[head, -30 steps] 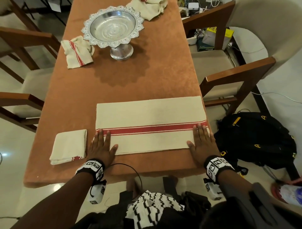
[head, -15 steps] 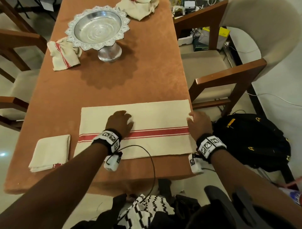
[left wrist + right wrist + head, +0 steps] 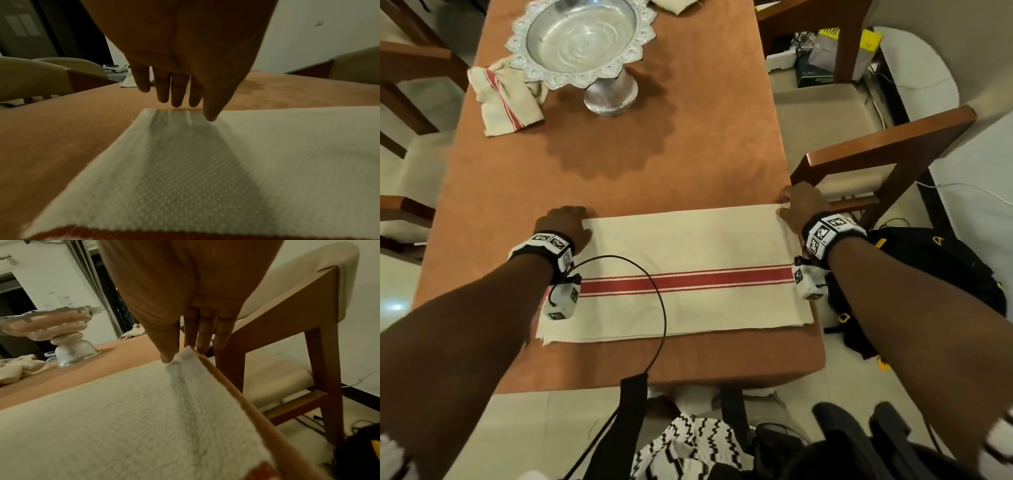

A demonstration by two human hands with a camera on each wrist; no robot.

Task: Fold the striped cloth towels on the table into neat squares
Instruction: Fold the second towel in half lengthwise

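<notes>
A cream towel with a red stripe (image 3: 688,246) lies folded into a long band on the brown table (image 3: 619,178), near the front edge. My left hand (image 3: 565,222) is at its far left corner. In the left wrist view the left hand (image 3: 191,112) has straight fingers past the far edge and the thumb tip rests on the flat towel (image 3: 267,162). My right hand (image 3: 798,205) is at the far right corner. In the right wrist view the right hand (image 3: 180,353) pinches that corner between thumb and fingers, and the towel (image 3: 123,418) rises slightly there.
A silver pedestal bowl (image 3: 582,41) stands at the back, with a crumpled striped towel (image 3: 503,99) to its left and another cloth (image 3: 674,5) at the far end. A wooden chair (image 3: 887,144) and a black backpack (image 3: 935,274) are on the right. A black cable (image 3: 661,308) loops over the towel.
Both hands moved from the towel's near edge to its far corners. The right hand has taken hold of the far right corner.
</notes>
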